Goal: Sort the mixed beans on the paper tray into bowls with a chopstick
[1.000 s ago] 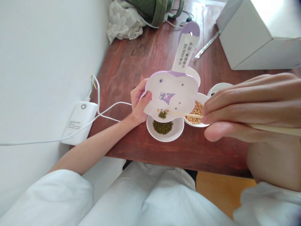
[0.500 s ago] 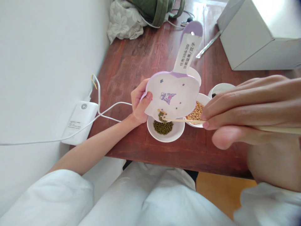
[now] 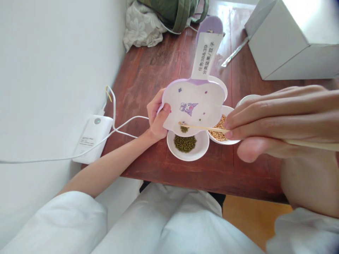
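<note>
My left hand (image 3: 159,118) grips the edge of a white and purple cartoon dish (image 3: 194,93), thumb on the inside; its labelled handle points away from me. The dish is tilted over a white bowl (image 3: 203,147) containing mung beans (image 3: 185,144). A few mung beans (image 3: 184,129) lie at its near edge, with a yellowish bean by them. In my closed right hand (image 3: 278,116) is a pale wooden chopstick (image 3: 205,127), its tip among these beans; whether there is a second stick, I cannot tell. Soybeans (image 3: 221,123) fill part of another bowl (image 3: 227,142), beneath my right fingers.
One white bowl (image 3: 221,84) is partly hidden behind the dish, another (image 3: 247,99) behind my right hand. A white box (image 3: 288,53) stands back right, a green bag (image 3: 172,12) at the back. On the left, a white power bank (image 3: 93,139) and cable lie by the wall.
The mung beans in the dish have become fewer. The dish's handle has swung slightly left, and the chopstick tip has shifted a little up and left.
</note>
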`<state>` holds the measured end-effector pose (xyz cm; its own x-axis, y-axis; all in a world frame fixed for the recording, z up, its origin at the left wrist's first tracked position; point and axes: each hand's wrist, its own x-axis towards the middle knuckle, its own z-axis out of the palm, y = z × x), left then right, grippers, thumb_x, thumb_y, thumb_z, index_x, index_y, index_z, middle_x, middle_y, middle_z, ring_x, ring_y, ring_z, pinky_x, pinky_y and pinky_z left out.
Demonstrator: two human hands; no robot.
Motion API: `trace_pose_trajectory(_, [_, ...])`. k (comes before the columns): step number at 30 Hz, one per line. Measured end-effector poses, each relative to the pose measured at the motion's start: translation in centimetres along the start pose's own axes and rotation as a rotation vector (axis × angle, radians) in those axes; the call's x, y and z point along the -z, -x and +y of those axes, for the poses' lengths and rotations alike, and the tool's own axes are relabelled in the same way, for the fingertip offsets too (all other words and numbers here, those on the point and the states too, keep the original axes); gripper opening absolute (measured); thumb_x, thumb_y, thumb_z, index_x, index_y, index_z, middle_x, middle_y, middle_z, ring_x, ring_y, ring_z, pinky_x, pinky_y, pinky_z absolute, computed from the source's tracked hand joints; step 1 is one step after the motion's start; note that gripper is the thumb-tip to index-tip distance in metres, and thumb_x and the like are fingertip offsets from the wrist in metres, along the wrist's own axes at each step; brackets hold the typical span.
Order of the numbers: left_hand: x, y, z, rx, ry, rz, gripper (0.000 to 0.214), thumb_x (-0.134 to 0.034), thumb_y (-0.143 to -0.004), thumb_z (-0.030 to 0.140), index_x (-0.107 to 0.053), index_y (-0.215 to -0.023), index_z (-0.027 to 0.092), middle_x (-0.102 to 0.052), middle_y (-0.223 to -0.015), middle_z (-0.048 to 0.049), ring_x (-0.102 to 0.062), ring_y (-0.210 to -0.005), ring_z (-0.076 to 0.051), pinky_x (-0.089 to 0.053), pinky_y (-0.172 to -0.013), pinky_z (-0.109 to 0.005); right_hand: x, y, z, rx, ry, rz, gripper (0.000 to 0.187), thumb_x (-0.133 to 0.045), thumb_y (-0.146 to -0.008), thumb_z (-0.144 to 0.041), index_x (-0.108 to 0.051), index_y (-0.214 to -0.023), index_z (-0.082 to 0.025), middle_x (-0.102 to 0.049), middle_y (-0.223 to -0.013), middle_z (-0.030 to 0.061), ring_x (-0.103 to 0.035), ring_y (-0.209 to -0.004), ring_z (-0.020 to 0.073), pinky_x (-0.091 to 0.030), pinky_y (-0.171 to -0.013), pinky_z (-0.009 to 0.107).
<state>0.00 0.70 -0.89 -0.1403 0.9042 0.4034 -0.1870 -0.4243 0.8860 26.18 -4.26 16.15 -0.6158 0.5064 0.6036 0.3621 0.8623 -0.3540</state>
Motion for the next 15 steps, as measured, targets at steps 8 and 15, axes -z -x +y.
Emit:
trace_pose_trajectory(8, [0.0, 0.0, -0.5, -0.070, 0.008, -0.022, 0.047, -0.067, -0.093, 0.076, -0.075, -0.108, 0.033, -0.069, -0.085, -0.0017, -0.074, -0.087, -0.025, -0.061, -0.073, -0.038, 0.1, -0.5, 0.1, 0.171, 0.002, 0.004, 0.029, -0.074, -0.103, -0.041, -0.069, -0.081, -0.023, -0.080, -0.079, -0.0004, -0.080, -0.075, 0.0131, -0.070, -0.083, 0.028])
trace_pose_trajectory(15, [-0.1, -0.1, -0.5, -0.109, 0.013, -0.049, 0.045, -0.067, -0.093, 0.076, -0.075, -0.104, 0.033, -0.072, -0.088, -0.0007, -0.076, -0.088, -0.024, -0.062, -0.075, -0.038, 0.9, -1.4, -0.4, 0.202, 0.002, -0.180, 0.027, -0.074, -0.104, -0.040, -0.070, -0.085, -0.022, -0.082, -0.079, -0.0005, -0.081, -0.075, 0.0118, -0.067, -0.075, 0.026])
